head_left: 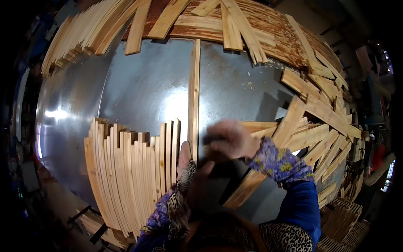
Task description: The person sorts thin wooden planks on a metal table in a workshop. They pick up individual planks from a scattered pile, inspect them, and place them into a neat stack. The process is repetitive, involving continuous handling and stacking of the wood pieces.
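Note:
A long, narrow wooden plank (194, 92) stands on its edge on the grey metal tabletop (147, 80), pointing away from me. My left hand (184, 156) is closed around its near end, with fingers along the left side; a blurred part of the hand shows to the right. My right hand (231, 136) hovers to the right of this plank, smeared by motion, so its fingers cannot be made out. Left of my left hand, a row of narrow planks (126, 168) stands packed side by side, their far ends uneven.
Loose boards (315, 134) lie crisscrossed in a heap at the right. Along the far side, more boards (168, 19) rest on a worn reddish-brown surface (277, 50). A stack of narrow planks (88, 29) sits at the far left. Wood chips (250, 86) dot the tabletop.

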Motion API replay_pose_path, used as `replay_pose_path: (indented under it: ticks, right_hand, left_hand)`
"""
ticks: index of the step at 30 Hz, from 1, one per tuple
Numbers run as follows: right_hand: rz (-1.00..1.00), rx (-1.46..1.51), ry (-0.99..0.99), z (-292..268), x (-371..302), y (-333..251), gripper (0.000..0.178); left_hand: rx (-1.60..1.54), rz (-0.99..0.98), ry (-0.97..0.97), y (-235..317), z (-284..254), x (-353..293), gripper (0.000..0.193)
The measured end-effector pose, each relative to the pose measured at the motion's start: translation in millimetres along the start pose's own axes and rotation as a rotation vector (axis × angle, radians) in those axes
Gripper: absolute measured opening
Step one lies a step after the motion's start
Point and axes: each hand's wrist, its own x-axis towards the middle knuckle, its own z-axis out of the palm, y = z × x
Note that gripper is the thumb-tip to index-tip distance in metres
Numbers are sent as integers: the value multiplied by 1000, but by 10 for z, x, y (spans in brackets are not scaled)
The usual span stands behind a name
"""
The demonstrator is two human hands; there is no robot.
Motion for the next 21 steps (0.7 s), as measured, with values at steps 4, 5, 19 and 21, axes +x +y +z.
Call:
replay_pose_path:
  ticks: [4, 5, 19, 21]
  right_hand:
    - [586, -736, 309, -1336, 1168, 380, 80]
    - [627, -920, 405, -1707, 1275, 810, 85]
    - [501, -613, 535, -2562, 2700, 1909, 96]
    - [669, -1133, 322, -2635, 2692, 1914, 98]
  left_hand:
    - [-4, -393, 29, 171, 224, 417, 50]
    - [21, -284, 72, -394, 510, 411, 46]
    - [-27, -312, 90, 330, 180, 522, 34]
    - [-89, -433, 62, 615, 35, 607, 38]
